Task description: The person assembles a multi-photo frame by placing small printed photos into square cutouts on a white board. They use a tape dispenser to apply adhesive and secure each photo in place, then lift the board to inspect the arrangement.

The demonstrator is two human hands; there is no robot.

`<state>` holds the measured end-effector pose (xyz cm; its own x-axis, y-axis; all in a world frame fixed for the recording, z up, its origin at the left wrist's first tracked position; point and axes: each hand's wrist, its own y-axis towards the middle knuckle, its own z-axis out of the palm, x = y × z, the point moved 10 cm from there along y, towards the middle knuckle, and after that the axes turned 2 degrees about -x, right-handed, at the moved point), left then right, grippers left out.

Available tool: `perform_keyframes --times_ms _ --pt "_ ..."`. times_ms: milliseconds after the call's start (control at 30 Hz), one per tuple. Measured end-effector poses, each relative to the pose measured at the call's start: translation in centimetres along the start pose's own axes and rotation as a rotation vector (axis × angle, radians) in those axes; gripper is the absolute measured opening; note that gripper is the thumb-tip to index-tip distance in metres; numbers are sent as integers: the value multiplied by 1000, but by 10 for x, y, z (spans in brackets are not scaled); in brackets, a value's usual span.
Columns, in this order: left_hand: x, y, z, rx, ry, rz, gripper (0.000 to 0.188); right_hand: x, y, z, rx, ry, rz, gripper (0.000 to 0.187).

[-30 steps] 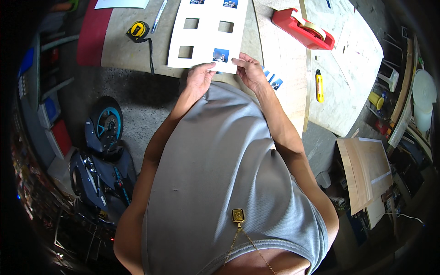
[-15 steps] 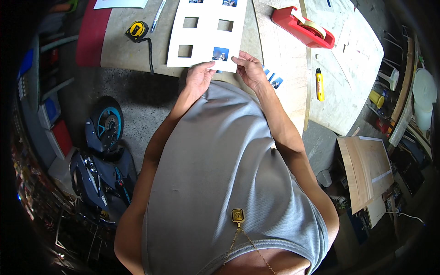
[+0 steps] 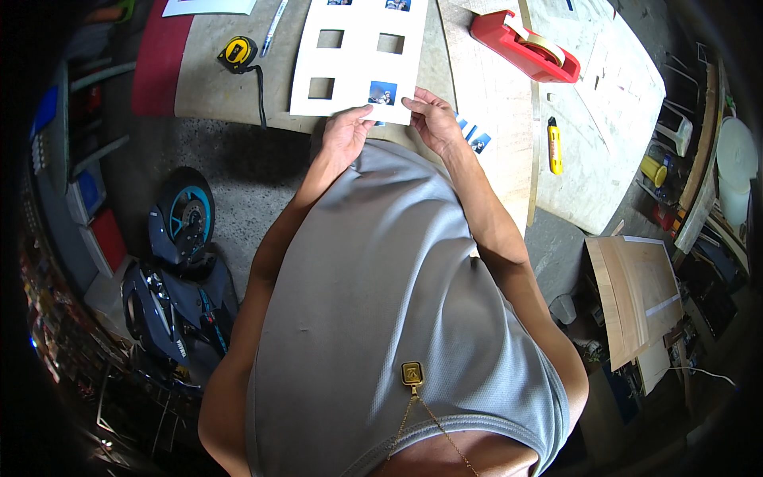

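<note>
A white mat board (image 3: 354, 63) with rows of square windows lies at the table's near edge. A blue photo (image 3: 382, 93) fills its near right window, and two more photos show in the far windows; the windows between are bare. My left hand (image 3: 346, 135) pinches the near edge, thumb on top and fingers underneath. At the near right corner, my right hand (image 3: 433, 123) grips the board's side edge, its thumb on the face. A sliver of blue photo pokes out below the near edge between my hands. Fingertips under the board are hidden.
Small loose photos (image 3: 480, 142) lie beside my right wrist. Further right are a red tape dispenser (image 3: 494, 33) and a yellow utility knife (image 3: 555, 147). On the left sit a tape measure (image 3: 238, 52) and a pen (image 3: 275, 25). A motorcycle (image 3: 175, 306) stands left of me.
</note>
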<state>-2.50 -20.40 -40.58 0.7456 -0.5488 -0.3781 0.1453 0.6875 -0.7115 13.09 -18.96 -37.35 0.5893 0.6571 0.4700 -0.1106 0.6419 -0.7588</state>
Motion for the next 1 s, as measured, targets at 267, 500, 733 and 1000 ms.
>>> perform_keyframes --times_ms 267,500,733,1000 --pt "1 2 -2 5 1 -2 22 1 0 1 11 -3 -8 29" --pt "0 2 -1 -3 12 10 24 0 0 0 9 -12 -1 28" --pt "1 3 -1 8 -4 4 24 0 0 -1 -2 -6 7 25" --pt "2 5 -5 -14 3 -4 24 3 -3 1 -7 -2 1 24"
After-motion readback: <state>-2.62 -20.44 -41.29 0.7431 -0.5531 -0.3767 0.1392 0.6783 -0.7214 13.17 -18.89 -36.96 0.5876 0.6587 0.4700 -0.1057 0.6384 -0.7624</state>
